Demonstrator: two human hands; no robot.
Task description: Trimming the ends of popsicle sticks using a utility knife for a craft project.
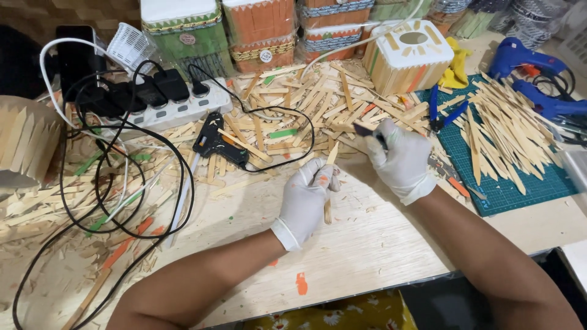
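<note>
My left hand [307, 198], in a white glove, grips a pale wooden craft stick [331, 157] that stands nearly upright, its pointed tip up and its lower end showing below the palm. My right hand [400, 157], also gloved, holds a small dark-bladed cutter [369, 132] just right of the stick's tip. Both hands hover over a wooden table [367, 244] strewn with sticks and shavings.
A black glue gun [215, 142] lies left of my hands, its cable looping across the table. A white power strip [160, 109] with black plugs sits at back left. A green cutting mat [520, 183] with cut sticks, blue pliers [443, 113] and blue glue guns [532, 67] lies right. Stick-covered boxes [406, 55] line the back.
</note>
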